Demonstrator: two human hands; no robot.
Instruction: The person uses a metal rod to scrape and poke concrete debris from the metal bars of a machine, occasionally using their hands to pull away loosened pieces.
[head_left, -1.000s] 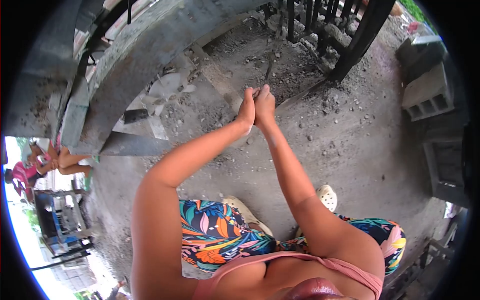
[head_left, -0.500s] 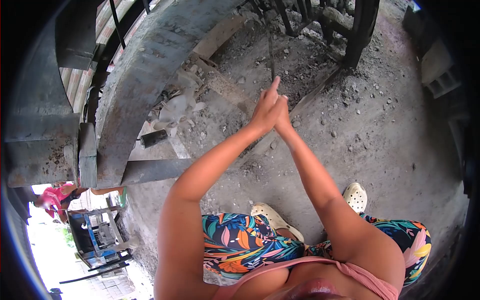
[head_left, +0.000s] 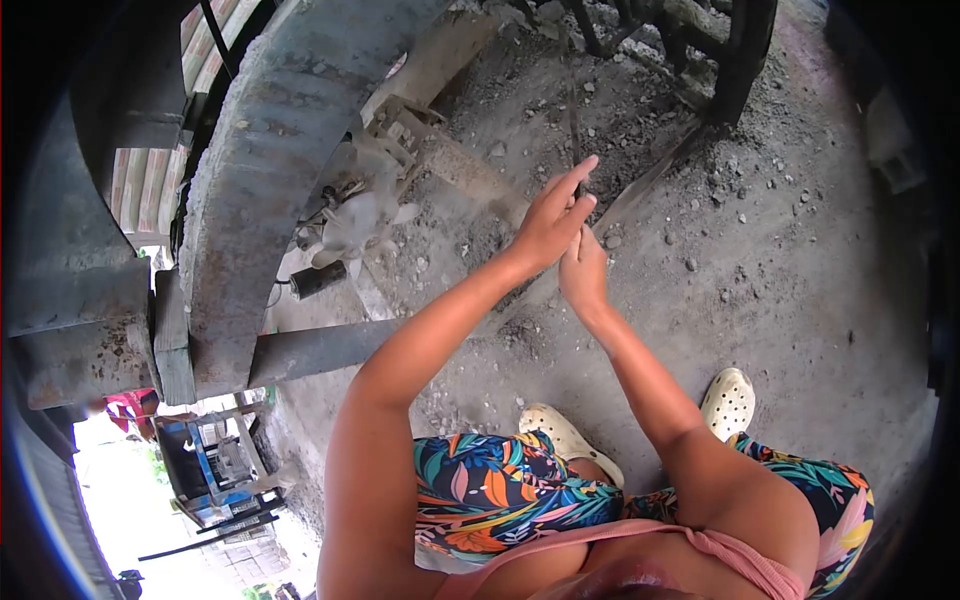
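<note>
curved beam (head_left: 270, 170) crowding left, gravel floor (head_left: 800, 300) lying open right; thin rod (head_left: 573, 120) rising at flat-spread left hand (head_left: 552, 225); right hand (head_left: 583, 272) grip unclear.

We read no text, label, brand, number or sign anywhere — none on the thin rod (head_left: 574, 125), the grey concrete arch (head_left: 260, 150), the blue-framed machine (head_left: 215, 465) outside or the flower-patterned trousers (head_left: 500, 495).
</note>
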